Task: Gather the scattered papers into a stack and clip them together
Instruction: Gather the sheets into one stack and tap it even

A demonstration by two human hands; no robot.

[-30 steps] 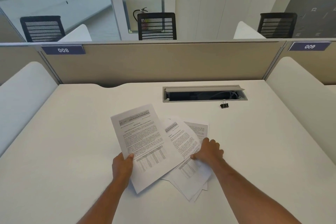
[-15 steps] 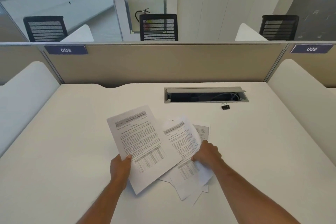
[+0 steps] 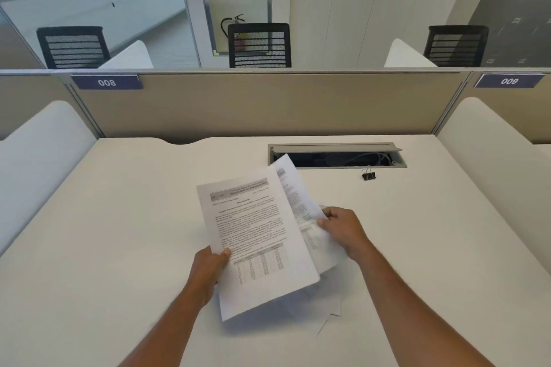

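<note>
Papers (image 3: pixel 256 235) now lifting off table (image 3: pixel 119 232), second sheet swinging upright since earlier frame. Left hand (image 3: pixel 208 265) pinching top sheet's lower edge; right hand (image 3: pixel 343 228) gripping sheets behind. Stack forming, edges uneven, few sheets lying underneath. Binder clip (image 3: pixel 368 175) sitting untouched near cable tray (image 3: pixel 334 148); squaring and clipping remaining.

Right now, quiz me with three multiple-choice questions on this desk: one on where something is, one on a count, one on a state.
1. Where is the binder clip?
A. on the papers
B. on the desk by the cable slot
C. in the right hand

2. How many chairs show behind the partition?
A. one
B. two
C. three

3. The front sheet is:
A. flat on the desk
B. lifted in the left hand
C. clipped

Answers: B, it sits just below the cable slot; C, three black backs; B, the left hand pinches its edge.
</note>
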